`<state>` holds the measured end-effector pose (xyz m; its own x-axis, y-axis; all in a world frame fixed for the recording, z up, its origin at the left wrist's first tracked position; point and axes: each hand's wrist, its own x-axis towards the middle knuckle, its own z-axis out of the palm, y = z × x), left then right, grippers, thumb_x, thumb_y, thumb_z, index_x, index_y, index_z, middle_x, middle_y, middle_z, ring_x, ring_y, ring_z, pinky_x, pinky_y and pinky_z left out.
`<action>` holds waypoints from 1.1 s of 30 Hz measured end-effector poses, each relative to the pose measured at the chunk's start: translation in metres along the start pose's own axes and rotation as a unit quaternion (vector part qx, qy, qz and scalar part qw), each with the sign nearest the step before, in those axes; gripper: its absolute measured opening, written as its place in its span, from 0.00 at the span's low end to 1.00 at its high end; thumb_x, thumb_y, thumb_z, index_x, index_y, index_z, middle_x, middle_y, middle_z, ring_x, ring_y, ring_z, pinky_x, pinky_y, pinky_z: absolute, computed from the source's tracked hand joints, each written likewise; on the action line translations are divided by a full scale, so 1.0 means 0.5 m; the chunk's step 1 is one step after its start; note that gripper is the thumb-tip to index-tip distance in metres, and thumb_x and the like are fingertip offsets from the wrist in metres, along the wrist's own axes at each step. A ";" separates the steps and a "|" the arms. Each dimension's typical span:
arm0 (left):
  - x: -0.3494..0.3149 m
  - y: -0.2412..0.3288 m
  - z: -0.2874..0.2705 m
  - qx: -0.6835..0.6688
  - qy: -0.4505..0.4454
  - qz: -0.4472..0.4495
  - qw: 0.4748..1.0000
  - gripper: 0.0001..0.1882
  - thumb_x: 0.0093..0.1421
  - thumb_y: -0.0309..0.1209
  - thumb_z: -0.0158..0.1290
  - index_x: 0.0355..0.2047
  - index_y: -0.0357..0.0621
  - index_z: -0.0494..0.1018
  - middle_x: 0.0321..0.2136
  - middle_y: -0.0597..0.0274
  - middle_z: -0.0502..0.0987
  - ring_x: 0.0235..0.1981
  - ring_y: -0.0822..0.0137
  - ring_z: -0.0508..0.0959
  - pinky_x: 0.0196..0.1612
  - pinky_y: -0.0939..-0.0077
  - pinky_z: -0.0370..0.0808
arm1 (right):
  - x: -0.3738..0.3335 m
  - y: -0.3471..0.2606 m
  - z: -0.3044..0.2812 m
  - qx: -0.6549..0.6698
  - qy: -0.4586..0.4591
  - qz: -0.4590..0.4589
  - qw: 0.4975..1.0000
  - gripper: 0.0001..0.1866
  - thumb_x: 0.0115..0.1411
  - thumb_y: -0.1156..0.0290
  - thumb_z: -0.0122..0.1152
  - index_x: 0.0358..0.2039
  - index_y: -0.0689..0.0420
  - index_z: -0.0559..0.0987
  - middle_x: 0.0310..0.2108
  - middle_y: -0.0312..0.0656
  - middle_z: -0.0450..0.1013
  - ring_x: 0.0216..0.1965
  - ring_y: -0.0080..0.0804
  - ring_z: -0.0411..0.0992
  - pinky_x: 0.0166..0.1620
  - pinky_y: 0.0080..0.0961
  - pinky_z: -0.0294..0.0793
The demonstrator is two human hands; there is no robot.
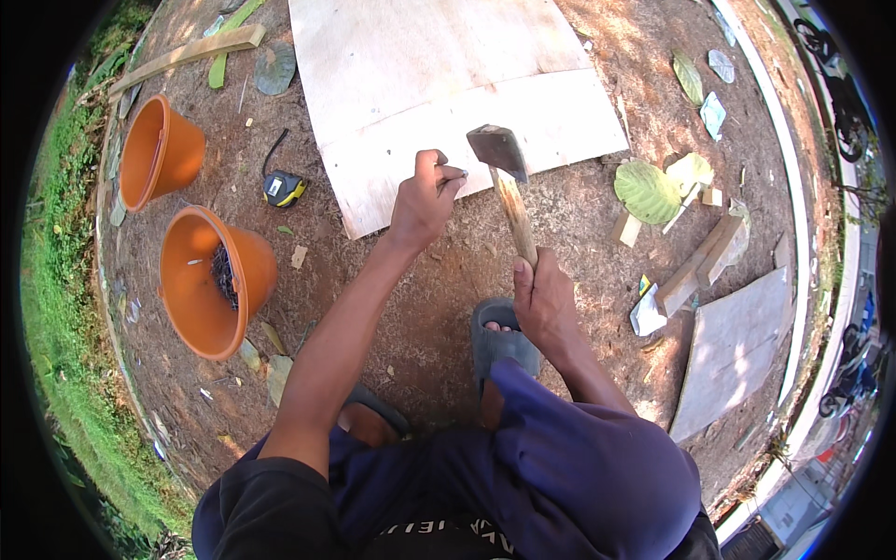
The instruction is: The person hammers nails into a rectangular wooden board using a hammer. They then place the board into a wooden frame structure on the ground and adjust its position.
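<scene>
The person wears loose dark blue trousers and a black short-sleeved top that leaves both forearms bare. On the feet sit grey rubber slip-on sandals, open at the toes. Neither the left hand nor the right hand has a glove.

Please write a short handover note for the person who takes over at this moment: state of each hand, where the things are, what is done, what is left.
Left hand: pinches a nail at the near edge of the plywood sheet.
Right hand: grips the wooden handle of the hammer, head raised just beside the nail.
Nearby: tape measure on the dirt at left, two orange buckets, the nearer one holding dark nails.
Done: nail positioned.
Left: nail not yet driven.
</scene>
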<state>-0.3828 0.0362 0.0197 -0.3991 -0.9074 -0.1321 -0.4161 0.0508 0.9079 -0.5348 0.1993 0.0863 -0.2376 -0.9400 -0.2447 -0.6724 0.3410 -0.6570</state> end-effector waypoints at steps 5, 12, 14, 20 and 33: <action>0.002 -0.014 -0.004 0.006 0.015 0.012 1.000 0.21 0.67 0.30 0.55 0.51 0.33 0.57 0.42 0.42 0.83 0.46 0.53 0.83 0.50 0.64 0.79 | 0.007 -0.014 -0.005 -0.001 -0.046 0.028 0.999 0.17 0.74 0.59 0.46 0.41 0.63 0.67 0.23 0.57 0.73 0.22 0.58 0.75 0.24 0.50 0.72; -0.004 -0.014 0.001 0.039 0.029 0.048 0.998 0.20 0.67 0.28 0.56 0.51 0.33 0.60 0.39 0.42 0.83 0.41 0.50 0.85 0.42 0.64 0.81 | 0.010 0.014 0.006 -0.025 -0.050 0.030 0.998 0.16 0.74 0.60 0.48 0.43 0.63 0.67 0.23 0.57 0.73 0.21 0.59 0.74 0.25 0.49 0.72; 0.000 -0.012 0.008 0.025 0.030 0.041 0.998 0.19 0.66 0.28 0.56 0.50 0.33 0.60 0.39 0.41 0.83 0.41 0.50 0.85 0.42 0.64 0.81 | 0.020 0.019 -0.001 -0.029 -0.079 0.055 0.995 0.16 0.73 0.60 0.48 0.44 0.63 0.68 0.24 0.58 0.74 0.23 0.59 0.75 0.26 0.50 0.73; -0.008 -0.016 0.001 -0.023 0.031 0.002 0.999 0.19 0.67 0.28 0.55 0.50 0.33 0.59 0.41 0.43 0.83 0.46 0.56 0.83 0.51 0.66 0.79 | -0.019 -0.041 -0.036 0.009 0.057 -0.039 0.998 0.17 0.73 0.59 0.48 0.43 0.64 0.67 0.22 0.58 0.73 0.23 0.60 0.75 0.27 0.51 0.72; 0.101 -0.055 -0.059 0.291 0.245 0.230 0.896 0.14 0.64 0.21 0.49 0.50 0.35 0.69 0.46 0.43 0.78 0.52 0.47 0.76 0.60 0.52 0.70 | -0.013 -0.047 -0.067 0.076 0.145 -0.135 0.977 0.24 0.73 0.50 0.44 0.39 0.62 0.70 0.19 0.44 0.69 0.17 0.39 0.70 0.21 0.36 0.65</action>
<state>-0.3675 -0.0235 0.0000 -0.2902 -0.8017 0.5225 -0.7121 0.5457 0.4418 -0.5407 0.1971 0.1272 -0.2695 -0.9514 0.1491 -0.6317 0.0578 -0.7731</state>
